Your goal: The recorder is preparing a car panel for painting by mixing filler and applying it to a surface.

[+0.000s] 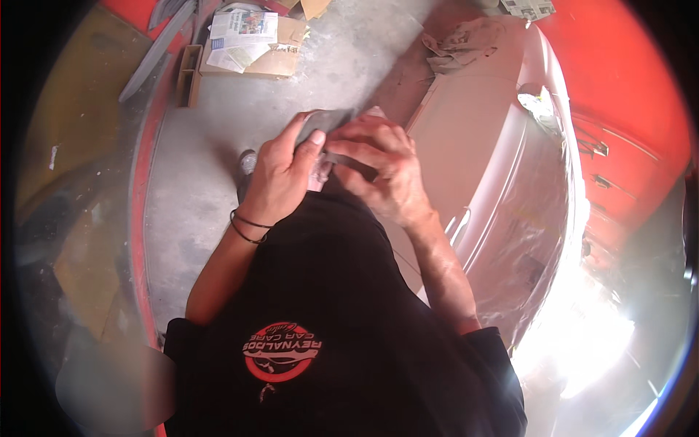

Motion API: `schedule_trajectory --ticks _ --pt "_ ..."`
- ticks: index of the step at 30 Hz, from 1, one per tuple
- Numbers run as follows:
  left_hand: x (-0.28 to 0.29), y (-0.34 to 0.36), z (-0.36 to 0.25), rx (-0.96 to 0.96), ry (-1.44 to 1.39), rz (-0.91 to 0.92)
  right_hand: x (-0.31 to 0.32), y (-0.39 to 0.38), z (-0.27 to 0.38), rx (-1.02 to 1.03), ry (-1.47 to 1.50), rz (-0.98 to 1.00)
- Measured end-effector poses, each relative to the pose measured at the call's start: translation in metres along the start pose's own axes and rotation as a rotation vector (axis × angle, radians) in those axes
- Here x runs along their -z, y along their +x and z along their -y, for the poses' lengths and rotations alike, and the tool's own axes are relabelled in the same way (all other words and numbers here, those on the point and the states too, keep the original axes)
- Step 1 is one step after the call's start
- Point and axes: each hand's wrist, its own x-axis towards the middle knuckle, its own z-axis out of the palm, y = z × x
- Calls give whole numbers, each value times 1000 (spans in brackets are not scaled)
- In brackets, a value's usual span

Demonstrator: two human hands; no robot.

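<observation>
A thin, dark grey flat piece [328,125] is held in front of my body at waist height; its exact kind is unclear. My left hand [280,167] grips its left side, with the thumb laid on the near face and the fingers behind. From the right, my right hand [389,171] comes over the same piece with bent fingers, slightly smeared by motion. Those fingers hide its right end. Just right of my hands stretches a car body panel [466,127], dull and pale pinkish, apart from both hands.
Wrinkled clear sheeting [528,240] covers part of the car, and crumpled paper [470,44] lies at its far end. On the concrete floor [196,167] ahead sits a cardboard box [290,58] with newspaper [244,28] on top. A red-edged panel [142,189] stands at left.
</observation>
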Motion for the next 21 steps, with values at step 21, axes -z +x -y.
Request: schedule_trajectory --ticks 21 --pt "-314 134 65 412 -1054 -948 101 25 -342 390 876 382"
